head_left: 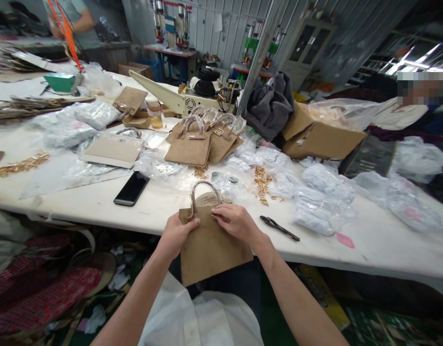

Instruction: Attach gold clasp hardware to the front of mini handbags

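Note:
I hold a small tan bag [210,250] with a curved handle over the near edge of the white table [99,202]. My left hand [177,234] grips the bag's left upper edge, thumb on its front. My right hand [235,221] is closed in a pinch at the bag's top edge, near the flap; what the fingertips hold is too small to make out. Black pliers [279,228] lie on the table just right of my right hand.
A black phone [131,188] lies to the left. Finished tan bags [203,139] stand behind, with gold metal fittings [262,183] and several plastic packets [315,202] around. A cardboard box [320,139] sits at the right. Another person [72,21] stands at the far left.

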`<move>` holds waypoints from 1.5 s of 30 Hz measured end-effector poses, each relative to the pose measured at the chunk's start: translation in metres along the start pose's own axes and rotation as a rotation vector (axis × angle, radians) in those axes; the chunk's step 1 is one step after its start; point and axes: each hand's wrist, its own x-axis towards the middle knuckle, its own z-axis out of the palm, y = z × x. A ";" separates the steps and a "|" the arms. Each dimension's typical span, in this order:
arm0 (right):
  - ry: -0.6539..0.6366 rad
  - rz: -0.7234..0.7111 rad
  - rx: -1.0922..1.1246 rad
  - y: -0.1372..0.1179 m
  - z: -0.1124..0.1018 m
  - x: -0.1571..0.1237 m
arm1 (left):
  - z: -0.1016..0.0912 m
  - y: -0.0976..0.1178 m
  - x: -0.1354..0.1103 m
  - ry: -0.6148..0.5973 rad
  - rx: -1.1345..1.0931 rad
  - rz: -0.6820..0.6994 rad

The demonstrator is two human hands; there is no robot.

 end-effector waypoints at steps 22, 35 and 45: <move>-0.006 -0.042 -0.012 0.007 0.009 -0.003 | -0.001 -0.006 0.006 0.004 0.045 0.019; -0.020 0.012 -0.024 -0.003 0.010 0.001 | 0.001 -0.002 0.006 0.015 0.040 0.001; -0.117 0.060 -0.147 -0.018 0.011 0.003 | -0.001 -0.010 0.012 0.020 0.024 -0.013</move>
